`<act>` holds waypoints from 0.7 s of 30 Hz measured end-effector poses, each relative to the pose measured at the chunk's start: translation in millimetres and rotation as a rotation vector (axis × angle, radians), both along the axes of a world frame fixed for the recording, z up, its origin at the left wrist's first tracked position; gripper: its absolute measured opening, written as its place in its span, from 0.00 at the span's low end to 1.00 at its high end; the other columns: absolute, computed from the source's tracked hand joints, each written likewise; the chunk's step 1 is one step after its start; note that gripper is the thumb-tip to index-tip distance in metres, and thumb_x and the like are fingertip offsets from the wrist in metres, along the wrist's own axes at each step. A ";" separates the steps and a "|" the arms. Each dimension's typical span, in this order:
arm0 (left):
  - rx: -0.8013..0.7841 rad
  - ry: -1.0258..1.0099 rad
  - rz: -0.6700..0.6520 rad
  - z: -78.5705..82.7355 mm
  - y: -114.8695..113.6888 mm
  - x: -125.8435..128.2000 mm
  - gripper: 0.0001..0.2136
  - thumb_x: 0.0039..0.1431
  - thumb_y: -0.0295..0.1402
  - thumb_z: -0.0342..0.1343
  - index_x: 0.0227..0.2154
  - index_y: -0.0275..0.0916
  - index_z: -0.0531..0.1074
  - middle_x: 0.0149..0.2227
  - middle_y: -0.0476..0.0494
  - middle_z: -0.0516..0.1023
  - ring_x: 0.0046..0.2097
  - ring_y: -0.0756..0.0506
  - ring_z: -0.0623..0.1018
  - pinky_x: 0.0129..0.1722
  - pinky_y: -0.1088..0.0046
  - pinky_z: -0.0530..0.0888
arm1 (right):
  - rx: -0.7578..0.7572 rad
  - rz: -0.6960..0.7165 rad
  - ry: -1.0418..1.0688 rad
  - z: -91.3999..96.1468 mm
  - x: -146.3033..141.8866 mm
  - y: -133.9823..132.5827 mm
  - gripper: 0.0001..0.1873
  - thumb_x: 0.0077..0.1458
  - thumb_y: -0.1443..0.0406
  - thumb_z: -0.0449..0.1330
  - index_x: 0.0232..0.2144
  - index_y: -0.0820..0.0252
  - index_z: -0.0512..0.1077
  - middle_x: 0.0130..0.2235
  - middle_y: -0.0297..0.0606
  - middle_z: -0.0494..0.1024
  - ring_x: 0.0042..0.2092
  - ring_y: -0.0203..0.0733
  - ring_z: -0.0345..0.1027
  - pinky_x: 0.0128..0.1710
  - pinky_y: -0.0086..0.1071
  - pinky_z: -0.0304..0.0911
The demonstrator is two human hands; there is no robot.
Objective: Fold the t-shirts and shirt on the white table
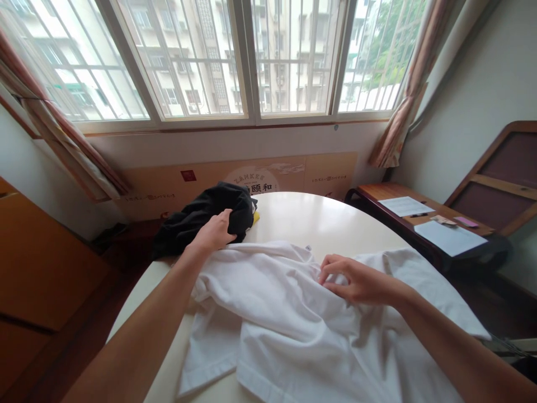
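Observation:
A white short-sleeved garment (277, 302), probably a shirt, lies rumpled across the near part of the round table. My right hand (356, 280) is on its middle, fingers bent and fingertips drawn together on a fold of the cloth. At the far left, my left hand (213, 230) rests against a heap of black clothing (188, 215). Its thumb and index finger are spread apart over the black fabric; the other fingers are mostly hidden. The white garment's upper left edge lies just below that hand. A bit of yellow (256, 217) shows at the black heap's right side.
The round white table (302, 215) has its curved far edge near a printed cardboard panel (331, 168) under the barred window. To the right, a low wooden table (373, 193) carries papers (451, 238) and a pen. An orange-brown cabinet (37, 268) stands left.

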State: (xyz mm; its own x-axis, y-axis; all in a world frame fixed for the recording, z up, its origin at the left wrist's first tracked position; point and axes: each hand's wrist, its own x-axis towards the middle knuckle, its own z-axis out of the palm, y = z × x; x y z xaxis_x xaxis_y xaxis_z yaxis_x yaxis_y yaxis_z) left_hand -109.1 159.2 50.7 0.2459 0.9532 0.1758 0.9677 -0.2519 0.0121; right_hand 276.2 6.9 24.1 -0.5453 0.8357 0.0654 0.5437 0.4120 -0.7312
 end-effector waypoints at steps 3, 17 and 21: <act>0.054 -0.027 0.019 -3.1 -11.4 -0.8 0.40 0.60 0.43 0.61 0.69 0.24 0.57 0.69 0.24 0.65 0.68 0.29 0.68 0.65 0.57 0.68 | 0.130 -0.215 -0.042 -11.7 6.3 11.8 0.16 0.69 0.59 0.54 0.48 0.56 0.79 0.48 0.43 0.82 0.48 0.48 0.76 0.51 0.40 0.69; -0.073 -0.201 -0.321 -14.0 -64.8 32.9 0.13 0.65 0.36 0.50 0.46 0.40 0.75 0.49 0.37 0.80 0.51 0.36 0.79 0.56 0.58 0.71 | 0.021 -0.231 -0.339 -2.4 26.6 17.1 0.17 0.61 0.50 0.61 0.44 0.53 0.80 0.39 0.39 0.79 0.46 0.50 0.72 0.50 0.38 0.63; -0.360 -0.189 -0.266 -9.6 -73.8 38.0 0.14 0.57 0.35 0.55 0.45 0.40 0.75 0.45 0.41 0.82 0.47 0.38 0.80 0.48 0.65 0.71 | -0.095 -0.187 -0.362 4.9 31.3 14.2 0.19 0.54 0.49 0.67 0.42 0.54 0.80 0.34 0.35 0.74 0.39 0.45 0.69 0.39 0.33 0.61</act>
